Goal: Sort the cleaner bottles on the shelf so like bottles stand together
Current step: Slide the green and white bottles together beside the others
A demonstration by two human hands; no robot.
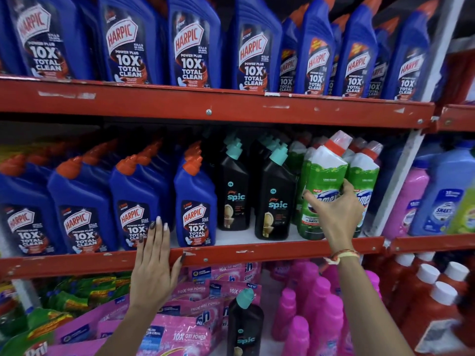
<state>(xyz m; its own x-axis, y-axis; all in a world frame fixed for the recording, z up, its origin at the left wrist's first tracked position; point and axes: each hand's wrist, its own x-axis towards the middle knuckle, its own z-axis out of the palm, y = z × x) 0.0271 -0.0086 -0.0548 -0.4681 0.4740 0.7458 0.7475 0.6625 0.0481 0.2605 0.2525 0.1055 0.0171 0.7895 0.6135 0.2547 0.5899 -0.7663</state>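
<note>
Hands are working the middle red shelf (231,253) of a store rack; the right hand (334,214) is clasping a green Domex bottle (325,186) at its label, fingers wrapped round the front, the bottle tilting slightly at the right end of that shelf, just in front of more green bottles (363,181); the left hand (154,263) is lying flat and unclenched against the shelf's front edge, fingertips reaching up over it before a blue Harpic bottle (133,201), grasping nothing. Black Spic bottles (276,201) are standing on the shelf between the blue Harpic rows and the green ones; one stray black Spic bottle (244,327) is standing below the shelf, among pink pouches (195,304) and pink bottles (318,304). Larger Harpic bottles (190,44) are lining the tier above the shelf; a thread band (341,255) is circling the right wrist, just below the shelf's edge.
</note>
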